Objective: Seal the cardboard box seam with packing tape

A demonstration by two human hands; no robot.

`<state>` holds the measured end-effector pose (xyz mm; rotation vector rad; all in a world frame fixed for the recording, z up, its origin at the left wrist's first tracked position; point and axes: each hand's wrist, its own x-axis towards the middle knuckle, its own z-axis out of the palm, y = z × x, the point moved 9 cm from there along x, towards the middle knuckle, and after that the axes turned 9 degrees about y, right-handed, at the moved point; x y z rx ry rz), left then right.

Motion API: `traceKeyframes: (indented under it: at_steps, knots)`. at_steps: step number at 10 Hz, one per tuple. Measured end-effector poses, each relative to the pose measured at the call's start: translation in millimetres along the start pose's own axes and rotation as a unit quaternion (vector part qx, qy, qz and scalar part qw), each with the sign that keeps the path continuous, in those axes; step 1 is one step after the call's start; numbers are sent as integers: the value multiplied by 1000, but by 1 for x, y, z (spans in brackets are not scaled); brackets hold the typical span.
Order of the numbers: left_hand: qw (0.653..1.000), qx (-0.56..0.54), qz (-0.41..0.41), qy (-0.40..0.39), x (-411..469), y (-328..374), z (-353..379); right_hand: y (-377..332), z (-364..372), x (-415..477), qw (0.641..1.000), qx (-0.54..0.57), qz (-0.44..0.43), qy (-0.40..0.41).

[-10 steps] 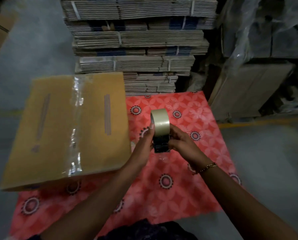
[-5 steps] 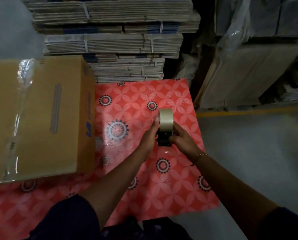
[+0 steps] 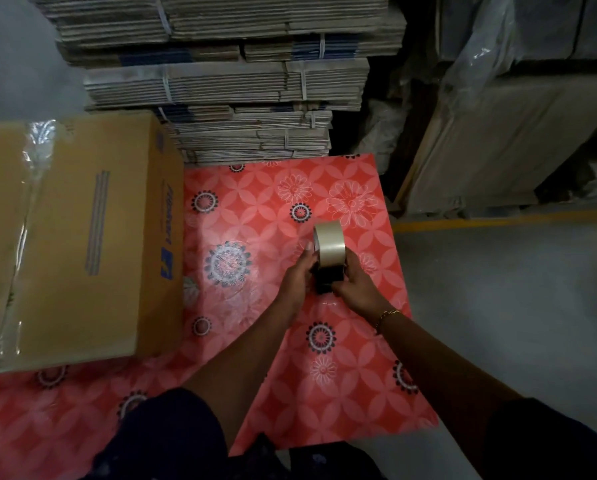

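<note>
I see the cardboard box (image 3: pixel 78 237) standing on the mat (image 3: pixel 325 375) at my left, a tape strip (image 3: pixel 30 202) running along its top. Behind the mat sits a stack of flattened cartons (image 3: pixel 221 81). Right of the box, above the mat's middle, the tape dispenser (image 3: pixel 329 258) sits between my left hand (image 3: pixel 299 275) and right hand (image 3: pixel 356 287). Wrapped pallets (image 3: pixel 515 116) stand at the far right, on the floor (image 3: pixel 515 306).

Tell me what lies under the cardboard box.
The cardboard box sits on a red patterned mat, which shows at its near and right edges. The mat directly beneath the box is covered, as is anything else under it.
</note>
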<state>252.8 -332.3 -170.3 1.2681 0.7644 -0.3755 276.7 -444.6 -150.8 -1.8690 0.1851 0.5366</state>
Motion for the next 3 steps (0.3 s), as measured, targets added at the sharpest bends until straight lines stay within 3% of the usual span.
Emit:
traceKeyframes:
  at_steps: [3]
  knots:
    - [996, 64, 51, 31, -11, 8, -30, 4, -7, -11, 999, 22, -2, 35]
